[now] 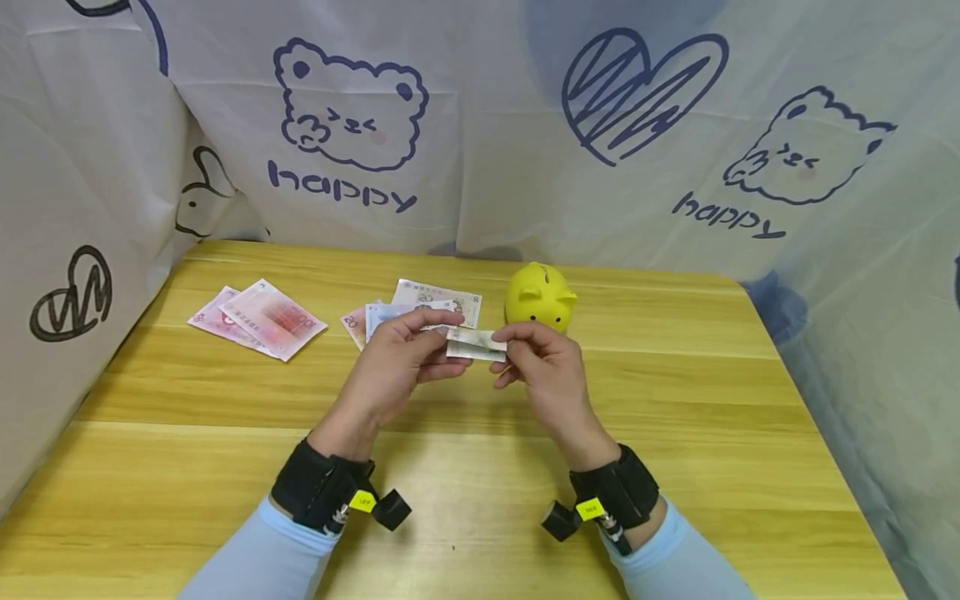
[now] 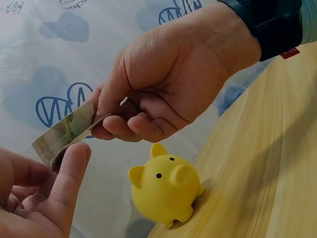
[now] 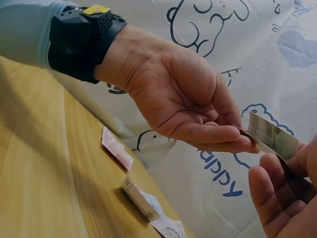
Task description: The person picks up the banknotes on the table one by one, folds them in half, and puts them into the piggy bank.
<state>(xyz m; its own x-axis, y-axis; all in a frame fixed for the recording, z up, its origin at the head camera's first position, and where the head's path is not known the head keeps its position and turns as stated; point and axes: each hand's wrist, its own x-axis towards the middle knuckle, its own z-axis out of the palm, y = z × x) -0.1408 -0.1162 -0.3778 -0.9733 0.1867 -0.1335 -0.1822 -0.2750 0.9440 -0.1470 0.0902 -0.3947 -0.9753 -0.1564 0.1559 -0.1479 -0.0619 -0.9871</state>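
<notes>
Above the wooden table [image 1: 480,467], both hands hold one folded banknote [image 1: 476,343] between them. My left hand [image 1: 437,335] pinches its left end and my right hand [image 1: 512,348] pinches its right end. The left wrist view shows the folded banknote [image 2: 64,131] pinched by my right hand [image 2: 106,124], with my left hand's fingers [image 2: 67,178] under it. From the right wrist, the banknote [image 3: 270,136] sits between my left hand [image 3: 237,141] and my right hand's fingertips [image 3: 275,196]. A yellow piggy bank [image 1: 540,296] stands just behind the hands.
Two pink banknotes [image 1: 258,319] lie at the table's back left. A small fan of other banknotes [image 1: 438,300] lies behind my left hand. A printed white cloth [image 1: 480,125] hangs round the table's back and sides. The yellow piggy bank [image 2: 166,188] stands near the cloth.
</notes>
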